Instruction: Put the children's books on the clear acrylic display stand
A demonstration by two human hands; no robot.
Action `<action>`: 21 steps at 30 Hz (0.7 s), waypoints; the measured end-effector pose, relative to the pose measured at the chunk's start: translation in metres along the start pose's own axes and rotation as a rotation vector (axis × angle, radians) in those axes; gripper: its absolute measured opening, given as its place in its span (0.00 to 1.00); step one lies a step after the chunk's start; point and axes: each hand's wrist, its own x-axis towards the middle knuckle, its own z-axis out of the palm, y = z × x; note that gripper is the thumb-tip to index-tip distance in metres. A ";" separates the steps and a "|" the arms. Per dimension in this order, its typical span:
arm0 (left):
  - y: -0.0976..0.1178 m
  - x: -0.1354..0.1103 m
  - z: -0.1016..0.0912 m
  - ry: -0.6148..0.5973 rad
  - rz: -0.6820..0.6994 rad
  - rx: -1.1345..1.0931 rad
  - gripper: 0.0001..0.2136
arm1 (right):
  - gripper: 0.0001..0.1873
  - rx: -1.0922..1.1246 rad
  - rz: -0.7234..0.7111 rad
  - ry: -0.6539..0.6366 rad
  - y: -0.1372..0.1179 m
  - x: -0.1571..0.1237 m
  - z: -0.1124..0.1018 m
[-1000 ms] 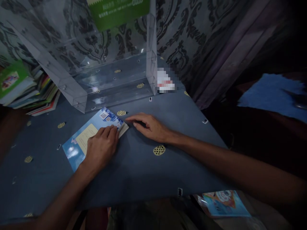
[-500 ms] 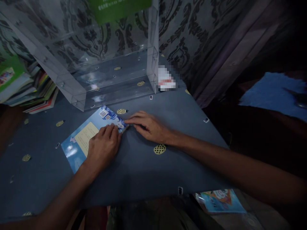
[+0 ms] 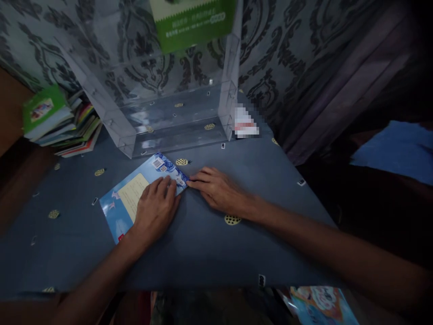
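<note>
A blue book [image 3: 126,178] with a pale yellow text panel and barcodes lies closed at a slant on the tablecloth. My left hand [image 3: 156,205] rests on its lower right part, fingers stretched out flat over the cover. At the book's right corner is my right hand [image 3: 219,192], its thumb and fingertips drawn together on the corner in what looks like a pinch. Part of the cover is hidden beneath my left hand.
Just behind the book stands a clear acrylic rack [image 3: 125,140] with a green book [image 3: 196,34] higher up in it. A stack of books [image 3: 72,124] sits at the back left. A colourful packet [image 3: 321,304] lies below the front edge of the grey-blue table [image 3: 209,253].
The fingers of my right hand have drawn together at the book's corner, where the index finger was pointing out before. My left hand stays on the cover. The whole view has shifted.
</note>
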 end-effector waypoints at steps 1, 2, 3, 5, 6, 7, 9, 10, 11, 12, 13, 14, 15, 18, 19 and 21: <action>0.000 -0.002 0.002 -0.001 -0.017 0.001 0.18 | 0.20 0.014 -0.001 0.003 -0.001 0.000 0.000; -0.001 -0.003 0.004 -0.002 -0.028 0.005 0.19 | 0.20 0.023 -0.001 0.004 -0.001 0.000 -0.001; -0.002 -0.005 0.006 -0.003 -0.031 0.008 0.20 | 0.20 0.028 -0.002 0.004 -0.003 0.000 -0.001; -0.003 -0.007 0.009 -0.007 -0.016 0.008 0.21 | 0.19 0.036 -0.011 0.008 -0.006 0.000 -0.002; -0.005 -0.009 0.010 -0.011 -0.005 0.005 0.21 | 0.19 0.043 -0.020 0.013 -0.008 -0.001 -0.002; -0.006 -0.010 0.011 -0.012 0.006 0.000 0.21 | 0.20 0.053 -0.029 0.019 -0.010 -0.001 -0.002; -0.008 -0.013 0.012 -0.010 0.027 -0.015 0.20 | 0.20 0.080 -0.041 0.037 -0.013 -0.003 -0.001; -0.009 -0.015 0.013 -0.005 0.039 -0.022 0.20 | 0.20 0.092 -0.042 0.042 -0.015 -0.004 0.000; -0.009 -0.017 0.014 0.002 0.052 -0.026 0.20 | 0.20 0.100 -0.042 0.047 -0.016 -0.005 0.001; -0.010 -0.018 0.015 0.007 0.065 -0.024 0.20 | 0.19 0.104 -0.042 0.050 -0.017 -0.005 0.001; -0.010 -0.019 0.016 0.009 0.079 -0.015 0.20 | 0.19 0.106 -0.041 0.052 -0.017 -0.005 0.002; -0.010 -0.020 0.016 0.004 0.092 0.000 0.20 | 0.19 0.107 -0.043 0.054 -0.017 -0.005 0.003; -0.010 -0.020 0.016 -0.003 0.104 0.020 0.20 | 0.18 0.107 -0.042 0.057 -0.017 -0.005 0.003; -0.010 -0.021 0.016 -0.022 0.128 0.063 0.20 | 0.18 0.114 -0.032 0.067 -0.015 -0.004 0.003; -0.010 -0.020 0.015 -0.020 0.130 0.064 0.20 | 0.18 0.107 -0.029 0.068 -0.015 -0.003 0.003; -0.009 -0.020 0.015 -0.007 0.129 0.054 0.20 | 0.18 0.078 -0.026 0.059 -0.015 -0.003 0.003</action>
